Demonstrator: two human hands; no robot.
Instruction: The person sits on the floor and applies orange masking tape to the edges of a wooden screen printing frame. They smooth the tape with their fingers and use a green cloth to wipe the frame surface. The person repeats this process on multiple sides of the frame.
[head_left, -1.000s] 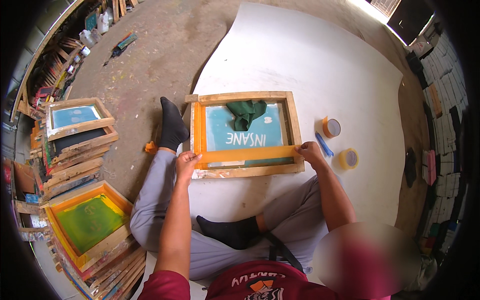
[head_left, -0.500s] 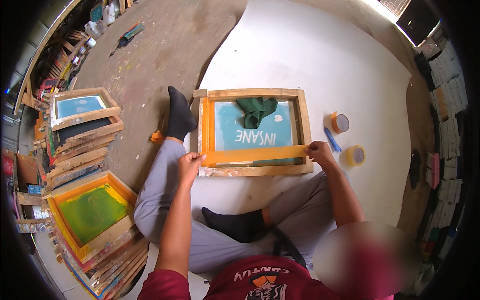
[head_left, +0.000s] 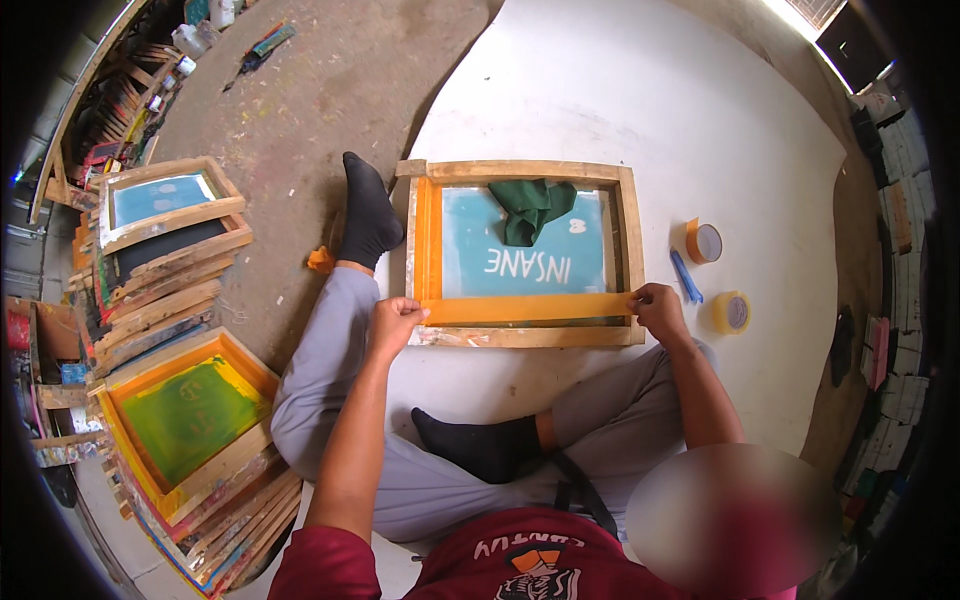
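Note:
A strip of orange tape point(head_left: 530, 308) is stretched taut from side to side over a wooden screen-printing frame point(head_left: 480, 337), just inside its near rail. My left hand point(head_left: 398, 325) pinches the strip's left end between thumb and fingers. At the frame's right rail, my right hand point(head_left: 661, 314) pinches the other end. Whether the strip touches the mesh cannot be told. The blue-green mesh point(head_left: 465, 235) carries white lettering, upside down from here. Another orange tape strip point(head_left: 428, 235) lines the left inner side. A crumpled dark green cloth point(head_left: 530, 210) lies on the mesh's far part.
Right of the frame lie an orange tape roll point(head_left: 706, 243), a blue cutter-like tool point(head_left: 687, 277) and a yellowish tape roll point(head_left: 733, 312) on a white sheet point(head_left: 620, 90). Stacked screen frames point(head_left: 165, 300) stand at my left. Crumpled orange tape point(head_left: 321, 260) sits by my foot.
The view has shifted slightly. Both hands have brought the taut strip a little closer to the frame's near rail, and it lies more level with that rail. Both pinches are kept.

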